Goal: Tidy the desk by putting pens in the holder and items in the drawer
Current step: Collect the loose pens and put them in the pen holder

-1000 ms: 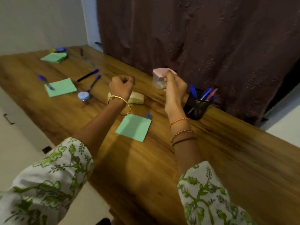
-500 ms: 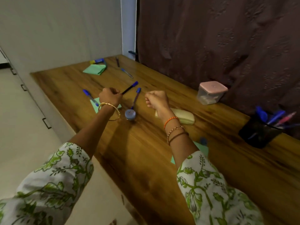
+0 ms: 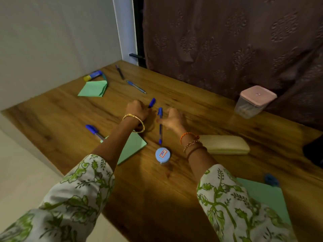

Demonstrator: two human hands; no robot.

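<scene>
Left hand [image 3: 137, 109] closed on a blue-capped pen [image 3: 151, 103] | right hand [image 3: 172, 118] blurred, curled beside a second pen [image 3: 160, 125], grasp unclear | loose: three more pens [image 3: 136, 86], notes [image 3: 93, 88], jar [image 3: 162, 155] | holder out of view; most tidying remains.

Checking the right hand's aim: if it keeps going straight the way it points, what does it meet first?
Likely the blue-capped pen lying just left of the right hand; motion blur leaves depth unclear.
</scene>
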